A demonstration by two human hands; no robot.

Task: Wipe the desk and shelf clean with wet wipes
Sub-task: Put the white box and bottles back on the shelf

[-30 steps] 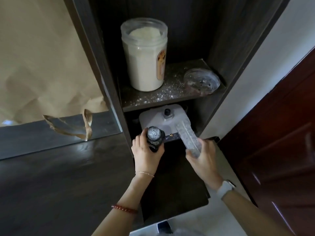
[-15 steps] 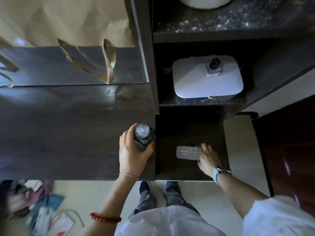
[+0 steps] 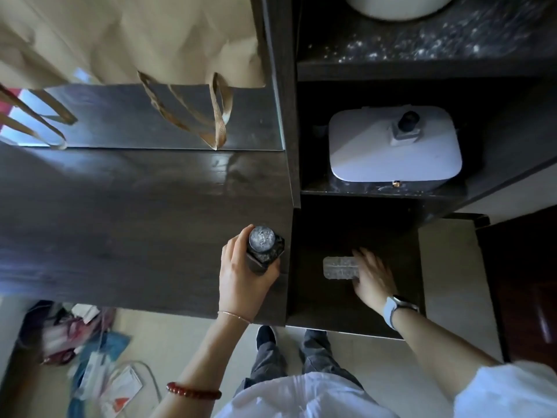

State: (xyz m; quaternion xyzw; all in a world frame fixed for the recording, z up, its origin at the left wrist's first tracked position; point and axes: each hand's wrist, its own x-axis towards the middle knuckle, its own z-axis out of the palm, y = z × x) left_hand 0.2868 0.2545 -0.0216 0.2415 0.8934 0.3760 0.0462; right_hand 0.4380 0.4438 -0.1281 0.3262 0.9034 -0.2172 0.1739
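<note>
My left hand [image 3: 241,276] is closed around a dark bottle with a silvery cap [image 3: 262,243], standing at the right edge of the dark wooden desk [image 3: 135,224]. My right hand [image 3: 372,277] rests on a clear ribbed plastic bottle [image 3: 339,267] lying on its side on the lower dark surface [image 3: 346,230] right of the desk. The upper shelf [image 3: 422,52] is speckled with white powder. No wipe is visible.
A white lidded box [image 3: 391,146] sits in the middle shelf compartment. The bottom of a white jar [image 3: 398,6] stands on the powdered shelf. A brown paper bag [image 3: 135,37] with handles leans at the desk's back. Clutter [image 3: 90,357] lies on the floor at left.
The view has swung down from the shelves to the desk. My right hand brought the clear bottle down and laid it on the lower surface; my left set the dark bottle on the desk edge.
</note>
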